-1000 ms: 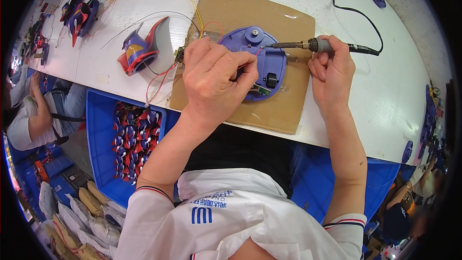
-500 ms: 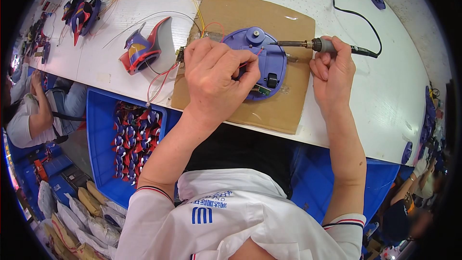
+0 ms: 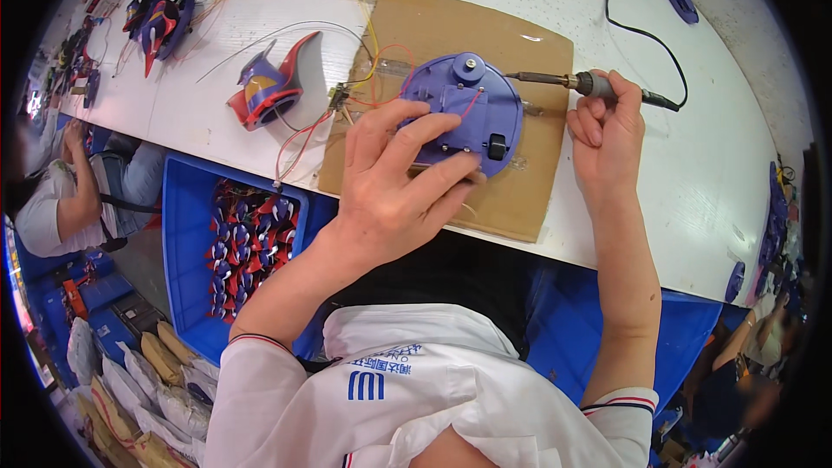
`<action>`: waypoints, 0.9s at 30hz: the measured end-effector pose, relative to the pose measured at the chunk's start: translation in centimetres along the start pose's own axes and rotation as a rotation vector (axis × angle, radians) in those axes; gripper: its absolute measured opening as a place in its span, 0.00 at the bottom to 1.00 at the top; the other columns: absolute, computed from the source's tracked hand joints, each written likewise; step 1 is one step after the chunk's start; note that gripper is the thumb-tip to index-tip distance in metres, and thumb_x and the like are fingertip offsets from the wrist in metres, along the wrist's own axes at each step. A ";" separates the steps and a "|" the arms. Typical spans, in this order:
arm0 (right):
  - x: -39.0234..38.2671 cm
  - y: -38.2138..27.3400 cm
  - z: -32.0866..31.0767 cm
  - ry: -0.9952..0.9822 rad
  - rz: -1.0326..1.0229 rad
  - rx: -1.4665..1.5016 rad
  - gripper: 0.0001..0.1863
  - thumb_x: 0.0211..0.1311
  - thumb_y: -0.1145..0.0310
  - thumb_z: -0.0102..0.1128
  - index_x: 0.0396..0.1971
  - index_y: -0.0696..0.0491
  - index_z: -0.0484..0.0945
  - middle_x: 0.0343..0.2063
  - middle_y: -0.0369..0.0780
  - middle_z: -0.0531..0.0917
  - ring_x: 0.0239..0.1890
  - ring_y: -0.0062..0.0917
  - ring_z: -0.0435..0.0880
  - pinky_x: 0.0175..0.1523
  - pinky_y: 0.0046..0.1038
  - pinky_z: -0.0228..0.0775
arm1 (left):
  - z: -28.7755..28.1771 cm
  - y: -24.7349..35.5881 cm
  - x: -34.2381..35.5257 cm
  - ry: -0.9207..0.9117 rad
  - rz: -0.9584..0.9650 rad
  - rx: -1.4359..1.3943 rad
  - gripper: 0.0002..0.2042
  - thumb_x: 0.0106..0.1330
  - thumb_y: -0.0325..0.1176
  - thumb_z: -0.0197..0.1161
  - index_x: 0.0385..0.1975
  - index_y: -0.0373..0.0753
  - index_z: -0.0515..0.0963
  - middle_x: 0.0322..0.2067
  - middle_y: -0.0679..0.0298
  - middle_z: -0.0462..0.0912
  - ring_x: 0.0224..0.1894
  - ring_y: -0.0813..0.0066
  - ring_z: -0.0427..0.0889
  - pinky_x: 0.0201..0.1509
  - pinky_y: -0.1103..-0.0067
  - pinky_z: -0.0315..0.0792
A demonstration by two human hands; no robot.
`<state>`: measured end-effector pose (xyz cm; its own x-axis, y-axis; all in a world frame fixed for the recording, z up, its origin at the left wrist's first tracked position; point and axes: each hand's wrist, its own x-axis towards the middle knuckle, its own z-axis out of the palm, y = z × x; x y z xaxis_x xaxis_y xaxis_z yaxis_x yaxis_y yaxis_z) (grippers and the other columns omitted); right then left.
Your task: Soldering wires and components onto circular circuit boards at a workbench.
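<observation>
My left hand (image 3: 399,182) rests with curved, separated fingers on the lower left of the purple oval base (image 3: 464,108), holding it against a cardboard sheet (image 3: 529,191). The base has a screwed round boss, a small black wheel and a short red wire. My right hand (image 3: 607,134) grips a soldering iron (image 3: 589,85), whose tip points left, near the base's upper right beside the boss. A small circuit board (image 3: 336,97) with red and yellow wires lies left of the base. Further left is a red, purple and yellow shell (image 3: 264,87). My left fingertips partly cover the base.
More coloured parts (image 3: 160,22) lie at the back left of the white table (image 3: 676,217). A blue bin (image 3: 186,251) below holds several similar shells. The iron's black cord (image 3: 646,30) runs to the back. Co-workers (image 3: 61,199) sit at left and lower right.
My left hand has shifted down, its fingers loosening from a pinch to lie across the base, uncovering more of it. The iron's tip has moved slightly right and up.
</observation>
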<state>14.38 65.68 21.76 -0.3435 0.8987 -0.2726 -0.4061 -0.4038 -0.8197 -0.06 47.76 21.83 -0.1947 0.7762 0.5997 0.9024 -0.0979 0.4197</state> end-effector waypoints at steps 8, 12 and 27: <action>-0.2 -0.1 0.1 0.004 0.008 0.038 0.10 0.63 0.65 0.51 0.33 0.58 0.74 0.12 0.30 0.66 0.08 0.08 0.52 0.15 0.12 0.43 | -6.1 -4.3 -0.5 -0.121 0.033 0.254 0.11 0.40 0.21 0.62 0.25 0.42 0.81 0.48 0.65 0.76 0.51 0.64 0.71 0.57 0.72 0.60; -0.1 -0.2 -0.2 -0.004 0.011 0.032 0.11 0.62 0.65 0.51 0.32 0.58 0.75 0.12 0.31 0.67 0.09 0.10 0.52 0.15 0.13 0.43 | -9.5 -6.2 0.4 0.030 -0.231 -0.078 0.11 0.44 0.22 0.60 0.29 0.40 0.83 0.40 0.64 0.80 0.39 0.72 0.75 0.45 0.77 0.66; -0.5 -0.4 0.2 0.027 0.025 0.010 0.10 0.64 0.64 0.51 0.33 0.57 0.74 0.12 0.29 0.66 0.09 0.08 0.51 0.15 0.13 0.42 | -8.5 -25.1 7.3 -0.099 -0.914 0.678 0.20 0.54 0.46 0.63 0.29 0.29 0.81 0.27 0.52 0.82 0.28 0.59 0.80 0.38 0.71 0.74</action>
<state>14.52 65.30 22.32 -0.3306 0.8926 -0.3066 -0.4063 -0.4278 -0.8074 -27.41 50.61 21.51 -0.8814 0.4325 0.1901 0.4660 0.8621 0.1993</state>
